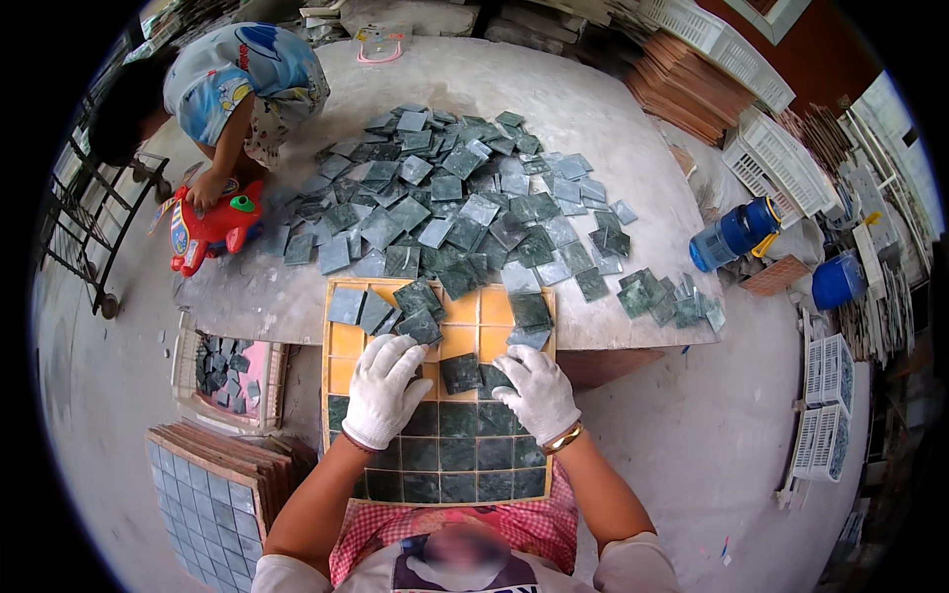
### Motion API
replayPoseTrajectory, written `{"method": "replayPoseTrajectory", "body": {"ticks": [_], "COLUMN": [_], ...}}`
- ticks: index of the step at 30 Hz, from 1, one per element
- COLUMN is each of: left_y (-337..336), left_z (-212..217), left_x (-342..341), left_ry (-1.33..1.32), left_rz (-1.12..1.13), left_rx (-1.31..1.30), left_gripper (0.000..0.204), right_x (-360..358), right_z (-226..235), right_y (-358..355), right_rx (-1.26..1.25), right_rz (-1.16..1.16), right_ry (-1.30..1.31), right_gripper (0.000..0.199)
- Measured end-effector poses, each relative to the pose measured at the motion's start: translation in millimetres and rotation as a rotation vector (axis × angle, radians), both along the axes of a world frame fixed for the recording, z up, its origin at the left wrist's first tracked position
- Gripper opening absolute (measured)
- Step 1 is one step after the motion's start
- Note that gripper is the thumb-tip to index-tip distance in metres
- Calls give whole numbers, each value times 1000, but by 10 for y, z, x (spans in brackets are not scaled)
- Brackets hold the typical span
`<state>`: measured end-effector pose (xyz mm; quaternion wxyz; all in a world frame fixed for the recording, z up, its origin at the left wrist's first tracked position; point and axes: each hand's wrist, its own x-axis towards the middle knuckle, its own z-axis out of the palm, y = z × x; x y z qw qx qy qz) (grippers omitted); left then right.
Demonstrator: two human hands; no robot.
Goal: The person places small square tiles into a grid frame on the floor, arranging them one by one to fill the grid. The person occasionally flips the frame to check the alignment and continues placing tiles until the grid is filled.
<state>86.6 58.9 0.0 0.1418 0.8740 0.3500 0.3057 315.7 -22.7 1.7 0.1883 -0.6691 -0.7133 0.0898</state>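
Observation:
A yellow grid tray [460, 309] with wooden-coloured edges lies before me, tilted between my lap and the table. Dark green square stone tiles [419, 455] fill its near rows, one per cell. My left hand [384, 391], in a white glove, rests at the tray's left side, fingers spread and close to a loose dark tile [420, 327]. On the right, my gloved right hand [539, 392] grips the edge of a green tile [489, 380] with thumb and fingers. Just left of it, another tile [460, 374] sits askew. More loose tiles [531, 311] lie on the tray's far cells.
A wide heap of tiles [435, 188] covers the middle of the pale table [593, 109]. Far left, another person [252, 84] bends over a red toy [213, 227]. A blue jug [732, 235] stands right; tile-faced boards [206, 504] and a crate [267, 385] are lower left.

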Motion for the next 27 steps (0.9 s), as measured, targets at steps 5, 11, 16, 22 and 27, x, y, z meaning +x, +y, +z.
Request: {"method": "replayPoseTrajectory", "body": {"ticks": [5,11,16,22,27], "left_y": [-131,-115,75,81,67], "left_z": [-5,-60,-66,-84,-114], "left_x": [-338,-332,-389,-422,-492], "left_ry": [71,83,110,85,75], "left_rz": [42,106,13,-21,70], "left_rx": [-91,-84,-117,-65,-70], "left_gripper": [51,59,55,53,53], "right_x": [-108,-250,-284,-288,-511], "right_z": [75,47,74,-37,68], "right_y": [94,350,257,255,69], "right_rx": [55,-192,-187,-153,-21], "right_rz": [90,233,193,136,199], "right_ry": [27,48,158,167,88], "right_gripper": [52,60,53,49,74]}}
